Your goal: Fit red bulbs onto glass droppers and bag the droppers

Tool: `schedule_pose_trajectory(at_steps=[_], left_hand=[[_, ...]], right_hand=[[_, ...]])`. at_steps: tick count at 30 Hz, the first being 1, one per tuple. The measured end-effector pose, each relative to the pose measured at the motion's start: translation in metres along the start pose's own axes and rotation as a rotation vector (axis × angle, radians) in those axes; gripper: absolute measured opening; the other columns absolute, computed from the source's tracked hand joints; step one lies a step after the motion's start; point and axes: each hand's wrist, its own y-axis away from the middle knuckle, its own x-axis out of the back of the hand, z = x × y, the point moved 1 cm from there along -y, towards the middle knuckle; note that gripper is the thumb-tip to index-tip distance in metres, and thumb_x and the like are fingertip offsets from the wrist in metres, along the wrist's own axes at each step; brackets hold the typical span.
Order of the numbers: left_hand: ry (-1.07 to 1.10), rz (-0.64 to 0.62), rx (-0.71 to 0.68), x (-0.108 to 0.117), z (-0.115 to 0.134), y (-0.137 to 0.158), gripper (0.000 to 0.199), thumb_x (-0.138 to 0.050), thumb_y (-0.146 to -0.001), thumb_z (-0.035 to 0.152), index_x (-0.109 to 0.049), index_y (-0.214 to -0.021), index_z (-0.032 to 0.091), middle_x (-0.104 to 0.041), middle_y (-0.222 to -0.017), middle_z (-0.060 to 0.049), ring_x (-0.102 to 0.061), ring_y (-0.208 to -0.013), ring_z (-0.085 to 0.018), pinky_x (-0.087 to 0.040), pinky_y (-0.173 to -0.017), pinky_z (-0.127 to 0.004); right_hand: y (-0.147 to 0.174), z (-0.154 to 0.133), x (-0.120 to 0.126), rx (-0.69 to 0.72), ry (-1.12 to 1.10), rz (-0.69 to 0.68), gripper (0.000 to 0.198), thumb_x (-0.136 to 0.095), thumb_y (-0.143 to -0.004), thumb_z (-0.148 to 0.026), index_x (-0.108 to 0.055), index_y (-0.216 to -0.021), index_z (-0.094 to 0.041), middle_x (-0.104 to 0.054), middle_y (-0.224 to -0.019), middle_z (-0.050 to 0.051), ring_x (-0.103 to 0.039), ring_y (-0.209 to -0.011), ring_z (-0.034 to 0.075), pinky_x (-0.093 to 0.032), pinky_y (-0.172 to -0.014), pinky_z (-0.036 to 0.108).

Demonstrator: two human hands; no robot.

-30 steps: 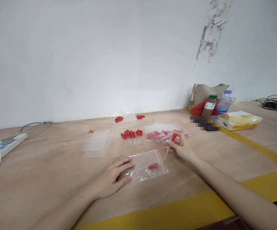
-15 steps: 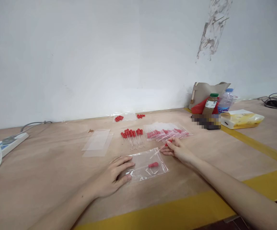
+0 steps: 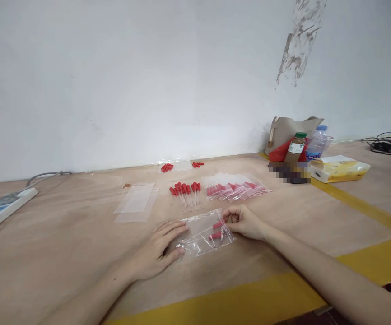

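Note:
A clear zip bag (image 3: 198,243) lies flat on the table in front of me. Inside it is one glass dropper with a red bulb (image 3: 215,235). A second red-bulbed dropper (image 3: 217,224) lies above it, its glass stem pointing left within the bag. My right hand (image 3: 244,221) is at the bag's right-hand mouth, fingers pinched at the end of this second dropper's bulb; the fingertips are partly hidden. Spread over the bag's left end, my left hand (image 3: 163,246) presses it down with open fingers. Beyond the bag lies a row of loose droppers (image 3: 186,192).
Filled bags (image 3: 234,187) overlap behind my right hand. Flat bags (image 3: 136,203) lie left of the loose droppers. Red bulbs (image 3: 167,167) sit by the wall. Bottles (image 3: 293,149), a tissue pack (image 3: 341,168) and a pouch stand right; a power strip (image 3: 9,207) lies left.
My right hand has moved the second dropper leftward and down into the bag, so its bulb now sits just inside the mouth. My left hand stays on the bag.

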Motion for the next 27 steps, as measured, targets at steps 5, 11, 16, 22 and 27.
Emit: schedule_pose_trajectory(at_steps=[5, 11, 16, 22, 27], left_hand=[[-0.025, -0.009, -0.014, -0.001, -0.002, 0.000, 0.043, -0.040, -0.088, 0.038, -0.037, -0.129, 0.028, -0.037, -0.135, -0.003, -0.032, -0.124, -0.022, -0.029, -0.102, -0.041], [-0.050, -0.055, -0.005, 0.002, 0.000, 0.001, 0.038, -0.037, -0.089, 0.039, -0.041, -0.126, 0.032, -0.033, -0.137, -0.001, -0.030, -0.125, -0.023, -0.030, -0.101, -0.042], [-0.038, -0.052, -0.036, 0.003, 0.000, 0.002, 0.038, -0.038, -0.089, 0.036, -0.040, -0.126, 0.034, -0.032, -0.138, -0.001, -0.028, -0.126, -0.024, -0.028, -0.101, -0.044], [-0.033, -0.045, -0.033, 0.000, -0.003, 0.002, 0.037, -0.038, -0.089, 0.037, -0.041, -0.126, 0.033, -0.033, -0.137, -0.001, -0.030, -0.125, -0.024, -0.027, -0.102, -0.044], [-0.031, -0.044, -0.039, 0.000, -0.003, 0.001, 0.037, -0.038, -0.089, 0.037, -0.042, -0.125, 0.032, -0.035, -0.136, -0.001, -0.030, -0.125, -0.024, -0.025, -0.103, -0.044]], right_hand=[[0.002, 0.004, 0.009, -0.063, -0.030, -0.119, 0.037, -0.061, -0.067, -0.040, -0.059, -0.094, -0.014, -0.058, -0.065, -0.001, -0.040, -0.041, 0.004, -0.033, -0.038, 0.017], [-0.013, 0.000, 0.037, -0.031, 0.147, 0.136, 0.022, -0.060, -0.066, -0.034, -0.059, -0.074, -0.014, -0.057, -0.064, -0.001, -0.046, -0.049, 0.007, -0.035, -0.042, 0.017], [-0.054, -0.019, 0.027, 0.066, 0.588, 0.217, 0.013, -0.057, -0.067, -0.025, -0.062, -0.060, -0.015, -0.062, -0.059, 0.000, -0.054, -0.058, 0.012, -0.039, -0.055, 0.020], [-0.127, -0.031, 0.001, -0.100, 0.733, 0.329, 0.013, -0.055, -0.070, -0.019, -0.065, -0.065, -0.013, -0.066, -0.067, 0.008, -0.060, -0.068, 0.017, -0.041, -0.060, 0.022], [-0.162, -0.021, -0.006, -0.280, 0.703, 0.306, 0.008, -0.057, -0.065, -0.014, -0.063, -0.061, -0.010, -0.059, -0.046, 0.009, -0.059, -0.052, 0.020, -0.042, -0.050, 0.025]])
